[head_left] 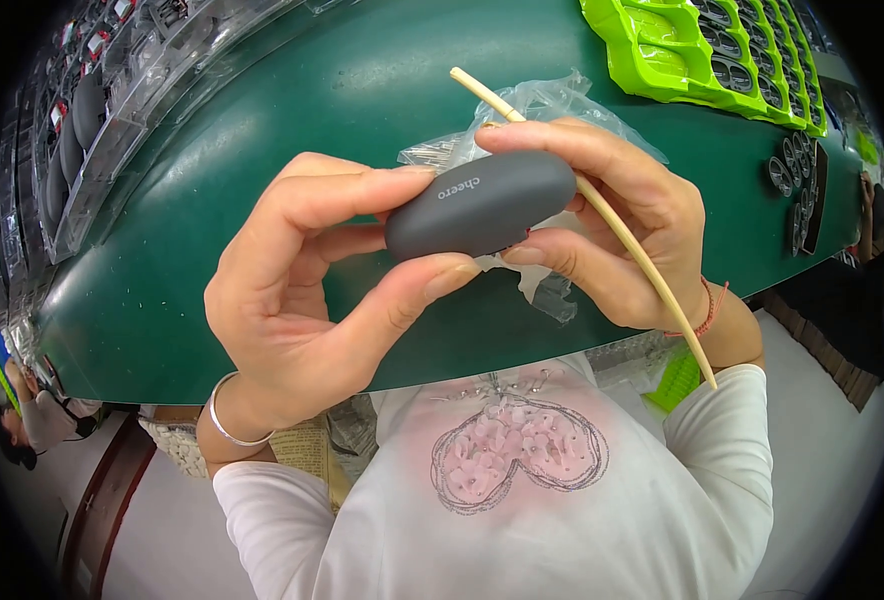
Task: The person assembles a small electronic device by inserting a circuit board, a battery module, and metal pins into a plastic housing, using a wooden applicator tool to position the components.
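L hand [287, 280], R hand [656, 205] pinching gry case [477, 205], blocking clr bag [562, 98]; grn tray [659, 62] beyond.

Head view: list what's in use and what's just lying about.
In the hands, apparently in use:
dark grey case, in left hand and right hand
thin stick, in right hand

Perhaps just lying about:
clear plastic
lime-green tray
small dark parts

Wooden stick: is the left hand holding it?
No, the wooden stick runs through the right hand, while the left hand grips the dark grey case.
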### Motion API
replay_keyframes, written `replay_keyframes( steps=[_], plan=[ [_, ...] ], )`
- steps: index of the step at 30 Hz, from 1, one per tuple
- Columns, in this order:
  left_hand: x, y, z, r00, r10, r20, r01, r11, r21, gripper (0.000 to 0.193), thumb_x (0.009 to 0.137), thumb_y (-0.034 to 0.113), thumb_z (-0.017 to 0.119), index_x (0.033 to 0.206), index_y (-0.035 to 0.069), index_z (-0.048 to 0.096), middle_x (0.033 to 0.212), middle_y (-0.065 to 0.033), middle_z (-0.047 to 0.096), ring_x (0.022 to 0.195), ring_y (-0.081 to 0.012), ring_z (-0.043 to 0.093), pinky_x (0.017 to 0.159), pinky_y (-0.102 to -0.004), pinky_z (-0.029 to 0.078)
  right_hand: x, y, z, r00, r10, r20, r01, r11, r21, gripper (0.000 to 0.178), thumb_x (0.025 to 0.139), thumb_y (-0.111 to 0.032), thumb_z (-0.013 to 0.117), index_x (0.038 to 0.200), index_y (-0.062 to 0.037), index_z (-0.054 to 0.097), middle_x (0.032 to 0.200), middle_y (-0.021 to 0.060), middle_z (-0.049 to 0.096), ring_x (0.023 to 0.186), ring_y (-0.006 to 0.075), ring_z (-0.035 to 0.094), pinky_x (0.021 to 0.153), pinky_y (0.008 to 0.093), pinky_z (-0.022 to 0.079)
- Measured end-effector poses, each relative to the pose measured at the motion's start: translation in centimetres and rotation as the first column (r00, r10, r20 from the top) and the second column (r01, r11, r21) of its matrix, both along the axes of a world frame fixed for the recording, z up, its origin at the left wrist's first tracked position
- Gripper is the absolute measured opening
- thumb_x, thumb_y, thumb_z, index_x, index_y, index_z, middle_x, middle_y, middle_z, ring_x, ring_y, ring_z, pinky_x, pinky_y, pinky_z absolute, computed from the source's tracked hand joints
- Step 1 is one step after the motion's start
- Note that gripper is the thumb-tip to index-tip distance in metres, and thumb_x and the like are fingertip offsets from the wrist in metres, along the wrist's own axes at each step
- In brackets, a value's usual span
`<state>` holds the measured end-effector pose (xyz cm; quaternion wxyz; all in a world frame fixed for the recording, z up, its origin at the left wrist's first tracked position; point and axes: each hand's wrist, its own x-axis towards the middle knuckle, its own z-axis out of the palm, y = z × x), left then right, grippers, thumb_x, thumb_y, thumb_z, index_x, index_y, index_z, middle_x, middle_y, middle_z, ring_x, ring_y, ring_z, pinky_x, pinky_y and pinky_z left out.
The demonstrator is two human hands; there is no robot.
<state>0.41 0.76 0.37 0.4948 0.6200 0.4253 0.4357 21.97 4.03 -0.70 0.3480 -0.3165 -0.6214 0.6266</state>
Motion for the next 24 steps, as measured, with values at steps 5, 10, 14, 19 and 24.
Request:
replay_keyframes(
  steps=[5,10,14,19,24],
  plan=[
    [0.1,0.0,0.1,1.0,0.003,-0.009,-0.003,1.0,-0.003,0.04,0.074,-0.004,0.07,0.109,-0.008,0.052,0.101,-0.0146,0.054,0.093,-0.0191,0.056,0.082,-0.0303,0.053,0.0,0.1,0.0,1.0,0.005,0.016,-0.006,1.0,0.018,0.053,0.072,0.013,0.065,0.122,0.006,0.049,0.119,0.0175,0.053,0.106,0.0222,0.056,0.09,0.0324,0.05],
    [0.4,0.0,0.4,1.0,0.03,-0.008,-0.03,0.997,-0.07,0.039,0.075,-0.002,0.07,0.109,-0.009,0.052,0.098,-0.0129,0.053,0.092,-0.0183,0.056,0.081,-0.0299,0.053,0.0,0.0,0.0,1.0,0.001,0.028,-0.001,1.0,0.011,0.053,0.072,0.011,0.066,0.122,0.0059,0.049,0.12,0.0174,0.053,0.107,0.0223,0.056,0.091,0.0323,0.049],
    [0.5,0.0,1.0,0.994,0.047,0.1,-0.017,0.961,-0.277,0.04,0.078,0.006,0.07,0.109,-0.01,0.051,0.095,-0.0109,0.053,0.088,-0.0167,0.056,0.076,-0.0282,0.053,0.2,-0.2,0.5,0.998,0.008,0.065,-0.005,0.999,-0.052,0.055,0.072,0.006,0.071,0.122,0.0064,0.049,0.121,0.0165,0.053,0.106,0.0217,0.056,0.091,0.0329,0.049],
    [0.7,0.1,1.0,0.978,0.089,0.19,-0.003,0.911,-0.412,0.046,0.08,0.019,0.071,0.109,-0.01,0.051,0.097,-0.0113,0.055,0.088,-0.016,0.059,0.072,-0.0263,0.052,0.3,-0.1,0.2,0.997,0.03,0.075,-0.024,0.997,-0.075,0.061,0.071,-0.007,0.077,0.122,0.0074,0.048,0.12,0.0148,0.054,0.105,0.0204,0.057,0.09,0.0327,0.048],
    [0.3,0.3,0.6,0.915,0.104,0.391,0.107,0.87,-0.481,0.033,0.082,0.0,0.064,0.11,-0.01,0.05,0.1,-0.0178,0.059,0.09,-0.0174,0.059,0.072,-0.0274,0.056,0.2,-0.1,0.1,0.998,0.035,0.056,-0.03,0.997,-0.077,0.066,0.069,-0.015,0.079,0.122,0.0074,0.049,0.118,0.0134,0.054,0.104,0.0195,0.056,0.09,0.0321,0.047]
  ],
)
